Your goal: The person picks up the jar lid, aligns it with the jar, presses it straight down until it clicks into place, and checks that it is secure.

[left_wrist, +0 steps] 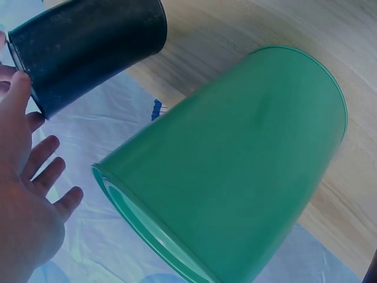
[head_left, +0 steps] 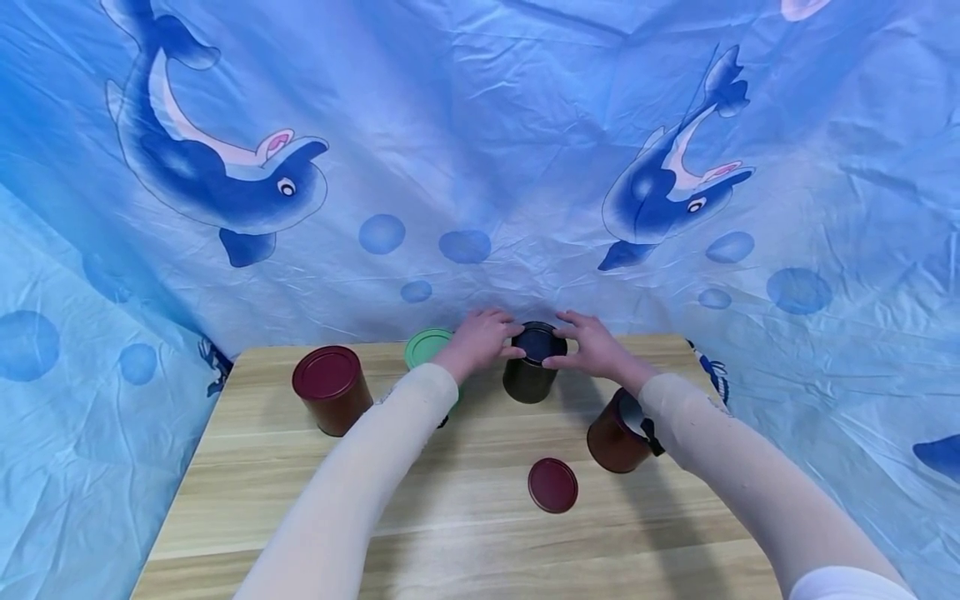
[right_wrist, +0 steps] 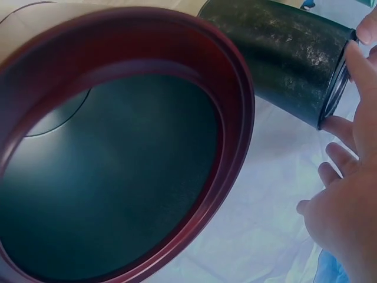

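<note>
A pale wooden table (head_left: 465,517) fills the lower middle of the head view, backed by a blue plastic sheet printed with dolphins (head_left: 480,150) that hangs behind it and drapes off both sides.

Four round tins stand on the table. At about ten o'clock from the table's centre is a dark red cylindrical tin with its lid on (head_left: 332,390). At eleven o'clock stands a green cylindrical tin with a green lid (head_left: 428,348), partly hidden by the left forearm; it fills the left wrist view. At four o'clock an open dark red tin (head_left: 617,437) sits under the right forearm, its dark inside filling the right wrist view. Its likely lid, a dark red round lid (head_left: 552,485), lies flat on the wood at about six o'clock, apart from every tin.

The black cylindrical tin with a dark lid (head_left: 534,372) stands upright at twelve o'clock, near the far edge, between the two hands. They flank it, probably to steady the lid from opposite sides.

The left hand (head_left: 480,337) meets the tin's top rim from nine o'clock, thumb and forefinger set against the lid edge and the other fingers spread loose. The right hand (head_left: 596,346) mirrors it from three o'clock, its fingertips on the rim and the remaining fingers relaxed. Neither hand wraps the tin's body; both touch only the lid edge, in a light pinch.
</note>
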Demonstrator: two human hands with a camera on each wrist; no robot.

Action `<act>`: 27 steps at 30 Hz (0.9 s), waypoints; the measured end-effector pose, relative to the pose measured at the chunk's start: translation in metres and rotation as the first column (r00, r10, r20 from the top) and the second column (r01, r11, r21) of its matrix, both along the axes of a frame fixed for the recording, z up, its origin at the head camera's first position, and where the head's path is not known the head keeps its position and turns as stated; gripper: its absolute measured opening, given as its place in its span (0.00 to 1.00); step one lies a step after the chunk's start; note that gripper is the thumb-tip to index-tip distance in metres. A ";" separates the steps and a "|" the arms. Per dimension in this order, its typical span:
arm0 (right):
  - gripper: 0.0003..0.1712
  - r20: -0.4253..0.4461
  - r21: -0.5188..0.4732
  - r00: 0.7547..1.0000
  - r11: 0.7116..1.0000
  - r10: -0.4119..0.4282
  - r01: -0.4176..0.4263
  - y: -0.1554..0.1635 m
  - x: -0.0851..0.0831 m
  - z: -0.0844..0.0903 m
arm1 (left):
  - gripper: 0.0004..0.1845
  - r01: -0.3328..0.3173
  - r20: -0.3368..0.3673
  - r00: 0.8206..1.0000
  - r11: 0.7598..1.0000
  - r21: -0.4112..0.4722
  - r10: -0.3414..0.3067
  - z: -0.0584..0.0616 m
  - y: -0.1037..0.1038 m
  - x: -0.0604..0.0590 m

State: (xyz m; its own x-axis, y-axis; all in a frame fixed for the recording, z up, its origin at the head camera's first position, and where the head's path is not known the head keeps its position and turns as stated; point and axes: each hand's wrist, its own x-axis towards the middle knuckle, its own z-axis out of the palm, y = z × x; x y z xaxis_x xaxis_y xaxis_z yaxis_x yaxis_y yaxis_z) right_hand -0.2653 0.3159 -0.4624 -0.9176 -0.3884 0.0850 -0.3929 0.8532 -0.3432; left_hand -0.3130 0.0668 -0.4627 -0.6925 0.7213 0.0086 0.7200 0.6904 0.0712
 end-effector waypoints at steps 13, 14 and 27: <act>0.36 -0.023 0.061 0.999 0.998 -0.034 0.035 -0.003 0.004 0.003 | 0.37 -0.058 0.059 0.997 0.998 -0.020 0.059 -0.002 0.006 0.004; 0.36 -0.017 0.061 0.999 0.998 -0.035 0.036 -0.003 0.004 0.004 | 0.36 -0.064 0.062 0.996 0.998 -0.017 0.065 -0.002 0.007 0.004; 0.35 0.043 0.004 0.998 0.999 -0.034 0.034 -0.001 0.001 0.005 | 0.34 -0.119 0.110 0.987 0.993 -0.007 0.119 0.004 0.014 0.002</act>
State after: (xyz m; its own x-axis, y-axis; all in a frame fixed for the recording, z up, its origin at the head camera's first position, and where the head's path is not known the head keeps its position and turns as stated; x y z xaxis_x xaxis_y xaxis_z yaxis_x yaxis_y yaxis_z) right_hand -0.2647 0.3148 -0.4577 -0.9332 -0.3567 0.0441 -0.3482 0.8670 -0.3564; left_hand -0.3106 0.0806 -0.4591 -0.7700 0.6339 -0.0729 0.6207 0.7705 0.1451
